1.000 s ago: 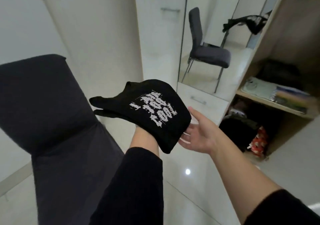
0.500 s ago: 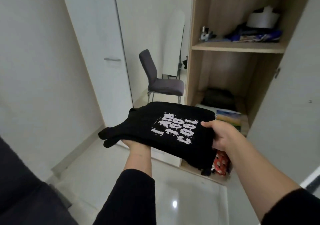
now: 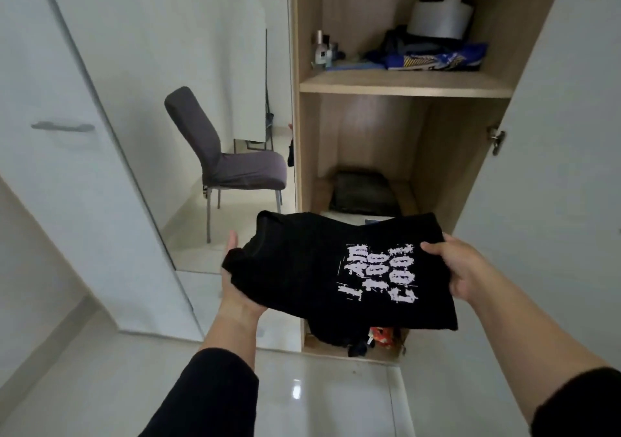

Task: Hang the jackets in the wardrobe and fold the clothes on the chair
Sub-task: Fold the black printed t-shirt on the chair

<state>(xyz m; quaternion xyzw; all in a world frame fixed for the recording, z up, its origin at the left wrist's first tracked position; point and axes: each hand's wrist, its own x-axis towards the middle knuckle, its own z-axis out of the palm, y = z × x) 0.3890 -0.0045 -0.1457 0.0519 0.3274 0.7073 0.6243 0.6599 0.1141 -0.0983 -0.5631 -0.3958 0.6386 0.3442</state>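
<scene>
A folded black T-shirt (image 3: 302, 268) with white print lies flat across both my hands, level with the open wardrobe (image 3: 369, 87). My left hand (image 3: 235, 288) supports it from underneath at its left end, palm up. My right hand (image 3: 460, 268) grips its right edge, thumb on top. Behind the shirt, on the wardrobe's lower shelf, lies a dark folded garment (image 3: 363, 191). The grey chair (image 3: 221, 154) shows only as a reflection in the mirror door.
The upper shelf holds a white roll (image 3: 437, 16), blue packets (image 3: 437, 58) and small bottles (image 3: 322, 50). Dark and red items (image 3: 379, 335) sit in the bottom compartment. The white wardrobe door (image 3: 554, 134) stands open at right. A mirror door (image 3: 151, 100) is at left. The floor is glossy white tile.
I turned from the chair to face the wardrobe. My right hand came onto the shirt's right edge, and the shirt has moved closer to the lower shelf.
</scene>
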